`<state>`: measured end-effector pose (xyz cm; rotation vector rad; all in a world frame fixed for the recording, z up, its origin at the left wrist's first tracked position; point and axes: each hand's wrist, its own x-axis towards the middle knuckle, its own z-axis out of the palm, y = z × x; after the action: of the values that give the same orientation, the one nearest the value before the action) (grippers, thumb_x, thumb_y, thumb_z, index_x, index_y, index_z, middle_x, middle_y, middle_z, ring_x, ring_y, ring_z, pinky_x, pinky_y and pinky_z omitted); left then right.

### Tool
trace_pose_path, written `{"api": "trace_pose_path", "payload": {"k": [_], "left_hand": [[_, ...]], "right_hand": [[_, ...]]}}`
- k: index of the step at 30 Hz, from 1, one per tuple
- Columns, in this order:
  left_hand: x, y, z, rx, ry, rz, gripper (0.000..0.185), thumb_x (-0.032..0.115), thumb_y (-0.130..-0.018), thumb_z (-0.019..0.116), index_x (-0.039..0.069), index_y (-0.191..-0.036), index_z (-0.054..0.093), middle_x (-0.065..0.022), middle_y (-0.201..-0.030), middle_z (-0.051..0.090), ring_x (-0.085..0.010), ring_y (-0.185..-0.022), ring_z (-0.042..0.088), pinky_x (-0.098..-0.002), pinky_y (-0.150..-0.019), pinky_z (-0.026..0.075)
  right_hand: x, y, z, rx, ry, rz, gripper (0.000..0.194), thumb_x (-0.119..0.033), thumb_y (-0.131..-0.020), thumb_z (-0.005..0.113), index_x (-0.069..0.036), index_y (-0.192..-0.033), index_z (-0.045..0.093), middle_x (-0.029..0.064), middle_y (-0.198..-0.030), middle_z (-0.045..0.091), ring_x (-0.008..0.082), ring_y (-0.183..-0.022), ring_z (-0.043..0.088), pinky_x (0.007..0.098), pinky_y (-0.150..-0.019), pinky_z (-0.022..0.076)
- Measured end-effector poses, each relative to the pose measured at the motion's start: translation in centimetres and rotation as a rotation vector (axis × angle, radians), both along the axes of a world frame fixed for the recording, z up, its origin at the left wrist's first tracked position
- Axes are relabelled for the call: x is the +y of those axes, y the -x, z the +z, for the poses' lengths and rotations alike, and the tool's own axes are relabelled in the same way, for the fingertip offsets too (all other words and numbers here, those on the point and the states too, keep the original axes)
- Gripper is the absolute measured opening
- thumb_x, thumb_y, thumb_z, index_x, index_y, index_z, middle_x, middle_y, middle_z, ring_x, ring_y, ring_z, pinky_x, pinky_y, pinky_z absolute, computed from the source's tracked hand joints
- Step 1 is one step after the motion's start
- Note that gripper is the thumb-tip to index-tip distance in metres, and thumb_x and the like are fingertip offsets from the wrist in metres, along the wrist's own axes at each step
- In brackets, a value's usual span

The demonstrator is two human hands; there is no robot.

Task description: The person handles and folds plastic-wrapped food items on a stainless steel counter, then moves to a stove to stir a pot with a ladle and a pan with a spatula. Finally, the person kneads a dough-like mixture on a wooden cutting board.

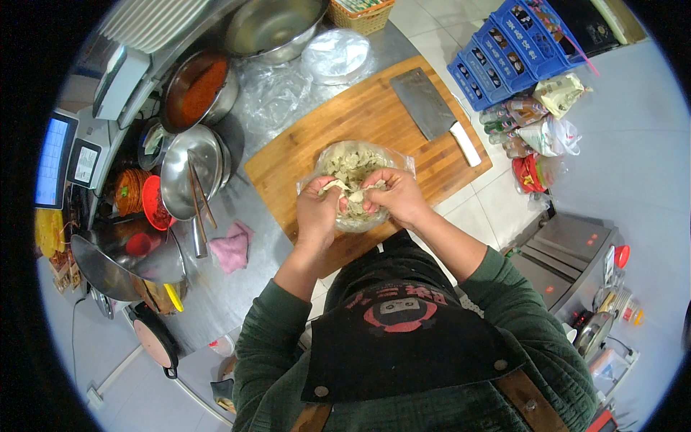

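Observation:
Both hands are over a bowl lined with clear plastic (402, 162), which holds many small pale torn pieces (351, 162) and sits on a wooden cutting board (302, 140). My left hand (318, 208) pinches a pale, dough-like piece (334, 185) at the bowl's left side. My right hand (397, 194) grips another pale piece (376, 186) at the right side, its fingertips close to the left ones. Whether the two pieces are joined cannot be told. A cleaver (424, 102) with a white handle lies on the board beyond the bowl.
On the steel counter (270, 281) at left are a metal pan (186, 167) with chopsticks, a pink cloth (232, 248), a bowl of red powder (202, 94) and plastic bags (275, 97). Blue crates (507, 48) and bottles (521, 110) stand beyond the board at right.

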<state>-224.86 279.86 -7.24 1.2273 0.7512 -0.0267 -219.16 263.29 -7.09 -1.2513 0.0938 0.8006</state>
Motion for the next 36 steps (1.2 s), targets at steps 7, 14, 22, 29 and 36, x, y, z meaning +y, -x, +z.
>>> {"api": "trace_pose_path", "payload": {"k": [7,14,22,29,36], "left_hand": [[0.4,0.8,0.5,-0.119,0.318,-0.198,0.015,-0.002,-0.089,0.061,-0.002,-0.104,0.061,-0.0068,-0.087,0.064,-0.012,-0.073,0.059,-0.0254,-0.063,0.048],[-0.7,1.1,0.7,-0.087,0.156,-0.245,0.019,-0.006,-0.081,0.066,0.001,-0.098,0.061,-0.0036,-0.079,0.063,-0.0101,-0.068,0.056,-0.0236,-0.061,0.045],[-1.4,0.8,0.8,-0.037,0.105,-0.198,0.014,-0.008,-0.078,0.059,0.0,-0.088,0.061,-0.0025,-0.066,0.058,-0.0095,-0.056,0.052,-0.0232,-0.052,0.039],[-0.6,0.1,0.2,0.001,0.093,-0.038,0.013,-0.007,-0.081,0.06,-0.001,-0.092,0.061,-0.0033,-0.071,0.058,-0.0096,-0.054,0.05,-0.0251,-0.05,0.038],[-0.8,1.6,-0.1,-0.147,0.143,-0.061,0.031,-0.004,-0.087,0.054,-0.002,-0.117,0.059,-0.0069,-0.1,0.062,-0.0139,-0.083,0.059,-0.0269,-0.076,0.048]], "right_hand": [[0.1,-0.3,-0.1,-0.033,-0.002,-0.002,0.01,0.003,-0.085,0.067,0.003,-0.094,0.062,0.0085,-0.075,0.066,0.0148,-0.065,0.066,0.027,-0.057,0.054],[0.3,0.5,0.0,-0.058,0.013,0.032,0.01,0.004,-0.084,0.067,0.001,-0.09,0.061,0.0081,-0.076,0.066,0.0137,-0.062,0.064,0.0267,-0.057,0.0536],[0.3,1.2,-0.4,-0.061,-0.078,0.017,0.01,0.005,-0.084,0.067,0.001,-0.09,0.061,0.0085,-0.077,0.066,0.0133,-0.062,0.063,0.0264,-0.057,0.053],[-0.6,0.7,-0.2,0.028,-0.097,-0.055,0.01,0.004,-0.086,0.065,-0.001,-0.094,0.063,0.0047,-0.072,0.064,0.0096,-0.058,0.059,0.0227,-0.052,0.0456],[-0.5,-0.9,0.7,-0.79,0.45,0.231,0.031,-0.005,-0.085,0.064,-0.004,-0.116,0.068,0.015,-0.119,0.064,0.0309,-0.109,0.062,0.0341,-0.092,0.0488]]}}
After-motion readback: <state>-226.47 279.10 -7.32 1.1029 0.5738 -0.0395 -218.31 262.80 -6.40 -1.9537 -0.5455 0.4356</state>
